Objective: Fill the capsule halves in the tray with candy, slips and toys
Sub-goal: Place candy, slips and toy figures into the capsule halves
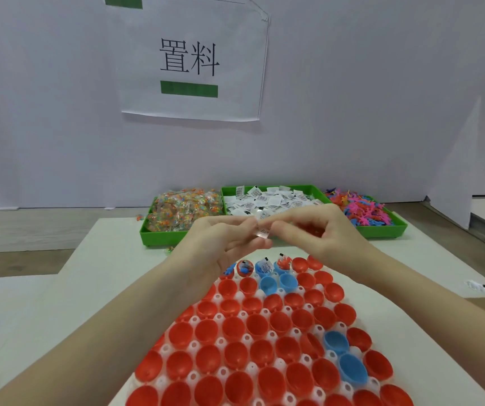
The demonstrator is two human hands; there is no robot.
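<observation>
Nearest the camera lies the white plastic tray [267, 373] of round sockets, packed with red and blue plastic capsule halves [237, 356], mouths up. Nearly all are empty; only a few in the far row [264, 266] already hold a slip or toy.

Above that far row both hands meet. The left hand [223, 241] and right hand [320, 232] each pinch, between thumb and forefinger tips, one small white printed paper slip in clear wrap [262, 231], the other fingers loosely curled and holding nothing that I can see.

The slip should be almost weightless, limp and slick in its film, so it will likely flutter or cling; an edge pinch suits it, released low over a capsule mouth. The capsule halves look thin, light and easily tipped in their sockets.

Beyond, on the pale counter [94, 259], a green plastic three-part bin [159, 238] holds wrapped candies [185, 208], more slips [270, 200] and small bright plastic toys [364, 210].
</observation>
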